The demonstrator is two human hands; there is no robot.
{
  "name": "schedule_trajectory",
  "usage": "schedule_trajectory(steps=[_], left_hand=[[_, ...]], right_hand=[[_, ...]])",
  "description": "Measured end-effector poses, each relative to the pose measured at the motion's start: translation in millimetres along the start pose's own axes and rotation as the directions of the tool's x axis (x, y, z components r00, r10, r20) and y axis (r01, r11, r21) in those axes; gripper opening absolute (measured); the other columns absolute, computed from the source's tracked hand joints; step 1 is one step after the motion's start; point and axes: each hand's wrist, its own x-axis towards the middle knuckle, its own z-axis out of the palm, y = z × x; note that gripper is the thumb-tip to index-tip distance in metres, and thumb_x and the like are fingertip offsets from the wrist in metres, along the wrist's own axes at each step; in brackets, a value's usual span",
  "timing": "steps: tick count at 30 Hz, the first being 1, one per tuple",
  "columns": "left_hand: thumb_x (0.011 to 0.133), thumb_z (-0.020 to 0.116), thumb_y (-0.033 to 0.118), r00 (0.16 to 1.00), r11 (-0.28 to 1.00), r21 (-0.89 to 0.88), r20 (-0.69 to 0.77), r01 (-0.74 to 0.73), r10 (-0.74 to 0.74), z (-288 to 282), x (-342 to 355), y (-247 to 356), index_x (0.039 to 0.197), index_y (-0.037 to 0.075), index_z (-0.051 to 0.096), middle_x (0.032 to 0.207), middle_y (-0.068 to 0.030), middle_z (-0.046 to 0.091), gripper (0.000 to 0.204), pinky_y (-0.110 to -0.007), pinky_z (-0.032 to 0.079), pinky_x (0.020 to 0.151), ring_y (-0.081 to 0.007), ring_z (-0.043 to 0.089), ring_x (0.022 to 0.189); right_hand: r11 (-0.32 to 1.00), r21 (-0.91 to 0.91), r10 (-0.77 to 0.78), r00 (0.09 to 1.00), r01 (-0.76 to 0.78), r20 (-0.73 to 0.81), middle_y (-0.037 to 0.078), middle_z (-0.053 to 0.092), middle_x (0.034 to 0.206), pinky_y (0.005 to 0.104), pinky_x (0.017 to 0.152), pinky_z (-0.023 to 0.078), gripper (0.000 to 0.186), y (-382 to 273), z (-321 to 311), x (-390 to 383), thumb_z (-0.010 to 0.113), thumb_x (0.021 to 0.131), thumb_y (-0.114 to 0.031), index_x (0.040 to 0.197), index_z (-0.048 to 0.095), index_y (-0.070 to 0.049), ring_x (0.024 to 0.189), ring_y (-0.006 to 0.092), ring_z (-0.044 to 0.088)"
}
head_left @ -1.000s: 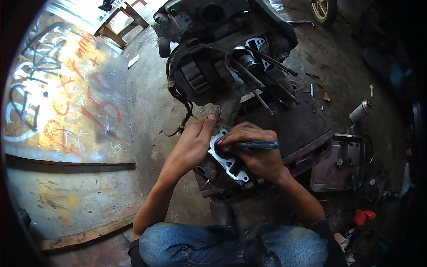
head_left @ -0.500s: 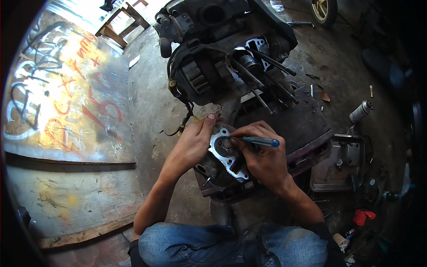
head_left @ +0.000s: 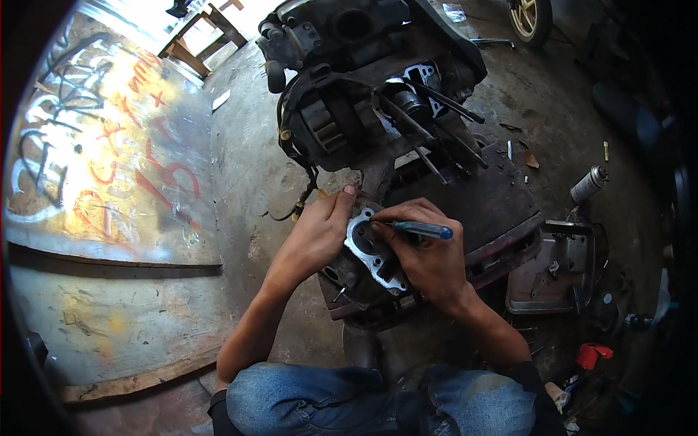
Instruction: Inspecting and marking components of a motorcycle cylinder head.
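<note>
Right hand (head_left: 427, 253)'s pinching a blue-handled tool (head_left: 430, 230) over this metal engine part (head_left: 369, 260), left hand (head_left: 318, 231) gripping its side, near the dark stand (head_left: 472, 200)'s near-left corner.

a single wide fisheye view looks steeply down from the person's head, upright and unmirrored; the jeans (head_left: 305, 398) are nearest, along the lower edge, the left hand (head_left: 318, 229) and right hand (head_left: 427, 251) sit near mid-picture, and the engine (head_left: 356, 87) stands farther off toward the top, straight edges bowing at the dark, rounded rim
</note>
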Motion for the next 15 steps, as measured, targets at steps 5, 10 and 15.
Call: schedule_trajectory(steps=[5,10,15], left_hand=[[0.122,0.038,0.046,1.0,0.999,0.034,-0.01,-0.006,0.006,0.9,2.1,-4.1,0.132,-0.007,0.071,0.119,-0.0169,0.077,0.063,-0.036,0.051,0.106,-0.023,0.069,0.112],[0.122,0.039,0.045,1.0,0.999,0.037,0.003,-0.026,0.026,0.0,2.0,-2.9,0.133,-0.007,0.07,0.12,-0.0167,0.077,0.062,-0.035,0.05,0.106,-0.0229,0.069,0.113],[0.122,0.039,0.044,1.0,1.0,0.009,-0.011,-0.017,0.017,1.5,3.0,-4.5,0.132,-0.007,0.07,0.119,-0.0166,0.077,0.061,-0.035,0.051,0.106,-0.0229,0.069,0.112]], right_hand=[[0.998,0.056,-0.046,0.998,0.043,0.046,0.012,0.082,0.1,0.0405,0.084,0.061,0.017,7.5,2.6,3.9,0.086,0.089,-0.002,0.105,0.081,-0.002,0.095,0.0296,0.077],[0.989,0.115,-0.099,0.992,0.089,0.083,0.011,0.082,0.1,0.0394,0.087,0.062,0.019,11.5,2.5,7.2,0.085,0.087,0.001,0.106,0.082,-0.003,0.098,0.0284,0.077],[0.97,0.198,-0.172,0.974,0.141,0.15,0.011,0.082,0.101,0.0384,0.089,0.062,0.019,19.5,0.2,7.2,0.085,0.087,0.002,0.105,0.082,-0.002,0.098,0.0258,0.077]])
